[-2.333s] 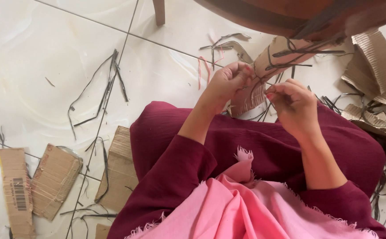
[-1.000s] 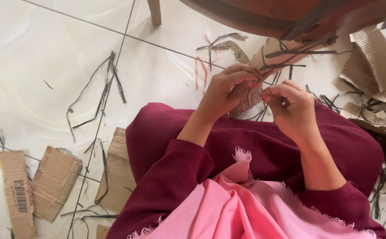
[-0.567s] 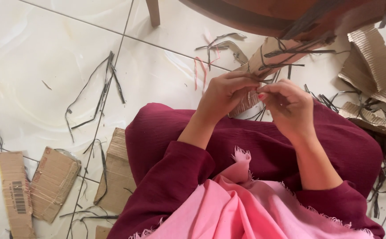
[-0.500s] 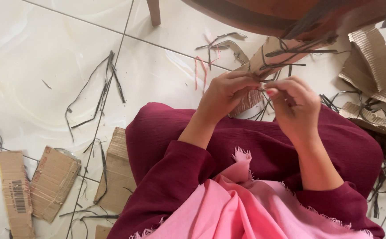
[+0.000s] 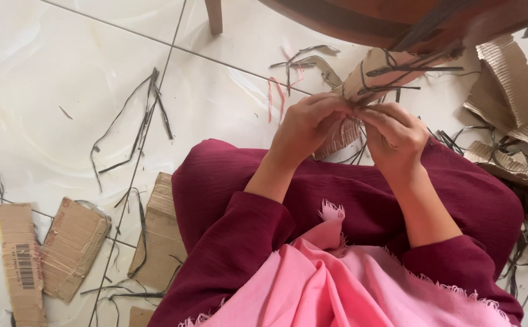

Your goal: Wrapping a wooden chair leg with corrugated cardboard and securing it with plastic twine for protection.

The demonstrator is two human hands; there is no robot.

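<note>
Both hands met at upper centre of frame: left hand (image 5: 303, 127) and right hand (image 5: 394, 136), each grip pinched shut on cardboard roll (image 5: 370, 75) wrapped with dark strips (image 5: 391, 69). Cardboard scraps (image 5: 73, 245) lay lower left on tile floor (image 5: 46, 79).

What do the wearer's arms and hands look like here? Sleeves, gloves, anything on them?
Both hands are bare: the left hand and right hand wear no gloves, and no rings or watch show. The forearms are uncovered, with the dark maroon sleeves of a crinkled fabric pushed up toward the elbows. A pink scarf with frayed edges hangs between the arms.
</note>
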